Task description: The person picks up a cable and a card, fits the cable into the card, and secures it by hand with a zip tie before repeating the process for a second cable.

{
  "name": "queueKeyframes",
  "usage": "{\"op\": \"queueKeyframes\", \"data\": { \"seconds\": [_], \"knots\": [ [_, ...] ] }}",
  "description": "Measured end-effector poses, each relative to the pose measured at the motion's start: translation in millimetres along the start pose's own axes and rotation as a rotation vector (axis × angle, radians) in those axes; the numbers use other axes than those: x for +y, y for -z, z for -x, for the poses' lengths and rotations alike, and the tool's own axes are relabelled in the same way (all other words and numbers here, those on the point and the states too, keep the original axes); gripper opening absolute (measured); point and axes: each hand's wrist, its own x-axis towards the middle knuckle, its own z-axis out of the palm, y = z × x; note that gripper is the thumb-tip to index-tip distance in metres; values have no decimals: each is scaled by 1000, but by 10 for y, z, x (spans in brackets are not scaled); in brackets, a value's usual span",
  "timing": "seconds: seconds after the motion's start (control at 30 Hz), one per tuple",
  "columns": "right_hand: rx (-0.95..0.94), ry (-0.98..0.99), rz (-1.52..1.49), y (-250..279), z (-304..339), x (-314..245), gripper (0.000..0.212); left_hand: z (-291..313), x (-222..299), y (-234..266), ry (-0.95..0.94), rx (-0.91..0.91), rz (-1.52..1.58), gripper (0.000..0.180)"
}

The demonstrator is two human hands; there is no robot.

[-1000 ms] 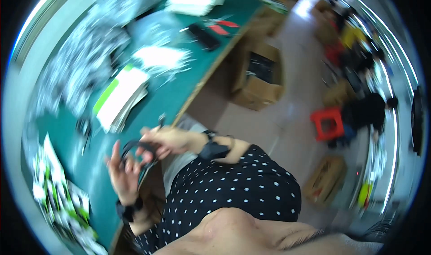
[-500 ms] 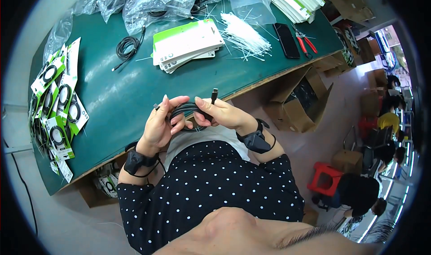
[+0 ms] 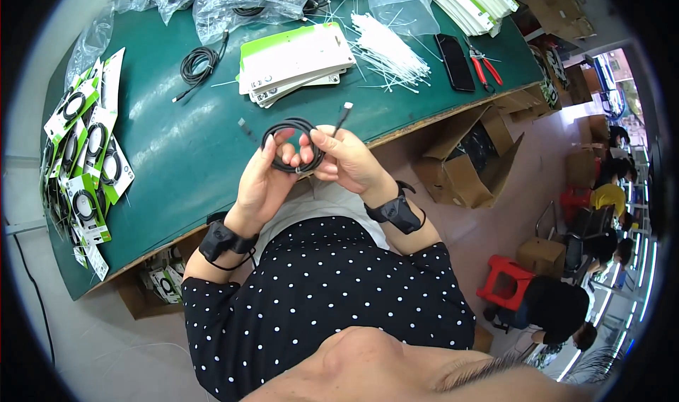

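Note:
A black cable (image 3: 288, 124) is wound into a round coil, held between my two hands above the table's front edge. My left hand (image 3: 267, 177) grips the coil's left side, thumb on top and fingertips inside the ring. On the opposite side, my right hand (image 3: 348, 158) pinches the coil between thumb and fingers. One plug end sticks up past my right thumb, and the other pokes out at the coil's upper left. Beyond my hands lie a stack of white and green cards (image 3: 297, 61) and another coiled black cable (image 3: 200, 65).
On the green table (image 3: 180, 168), carded cables (image 3: 92, 154) pile up at left. White cable ties (image 3: 389, 52), a black phone (image 3: 454, 62), red-handled pliers (image 3: 485, 68) and more cards (image 3: 472, 4) lie right. Plastic bags (image 3: 247, 6) sit behind. An open carton (image 3: 470, 154) stands on the floor.
Both hands have lifted the coil slightly away from my body and turned it, so its ring now faces up open. The plug by my right thumb now leans right.

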Motion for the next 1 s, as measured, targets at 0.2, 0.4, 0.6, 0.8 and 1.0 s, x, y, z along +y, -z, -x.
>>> {"op": "queueKeyframes", "data": {
  "seconds": [0.2, 0.4, 0.6, 0.8, 1.0],
  "knots": [
    [-76, -47, 57, 83, -46, 32, 37, -59, -40, 237, 21, -230, -114, 37],
    [69, 69, 404, -14, -111, 67, 54, 3, -69, 254, 92, -328, -224, 38],
    [29, -42, 494, 11, -123, -24, 54, -32, -126, 305, 113, -332, -211, 40],
    [128, 133, 100, -5, -52, 168, 35, -67, -17, 272, 52, -223, 148, 39],
    [191, 289, 113, 143, -49, 339, 21, -69, -54, 264, -2, -52, 201, 39]
  ]
}}
